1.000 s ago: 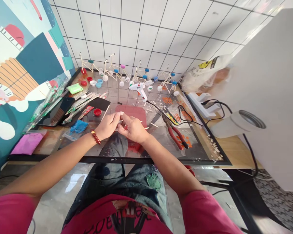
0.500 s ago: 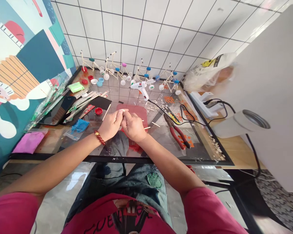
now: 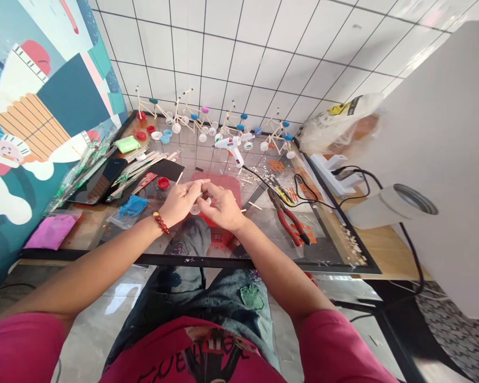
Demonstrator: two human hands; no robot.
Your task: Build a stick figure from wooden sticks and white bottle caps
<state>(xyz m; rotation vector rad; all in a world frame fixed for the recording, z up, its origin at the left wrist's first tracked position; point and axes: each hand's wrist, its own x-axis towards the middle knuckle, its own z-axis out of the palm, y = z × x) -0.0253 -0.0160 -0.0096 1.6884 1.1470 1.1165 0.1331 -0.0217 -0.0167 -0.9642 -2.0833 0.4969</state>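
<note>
My left hand (image 3: pixel 180 202), with a red bead bracelet at the wrist, is closed with thumb and fingers pinched on a small white piece (image 3: pixel 201 182). Meeting it fingertip to fingertip, my right hand (image 3: pixel 223 207) curls closed around the same piece. Fingers cover most of it, so its exact kind is hidden. Under the hands lies a translucent red mat (image 3: pixel 233 183), and a white round disc (image 3: pixel 195 208) shows just below the fingers. A red bottle cap (image 3: pixel 163 183) stands to the left of my left hand.
A white glue gun (image 3: pixel 231 149) lies behind the hands, its cord running right to a power strip (image 3: pixel 331 175). Red-handled pliers (image 3: pixel 289 221) rest at right. Stick models with cap wheels (image 3: pixel 239 127) line the wall. Left are sticks (image 3: pixel 143 167), a phone (image 3: pixel 98 181) and clay packets (image 3: pixel 51 231).
My right hand has loosened and shifted slightly, its thumb now apart from the index finger, uncovering white beneath. The fingertips of both hands still meet at the white piece. The view has tilted slightly.
</note>
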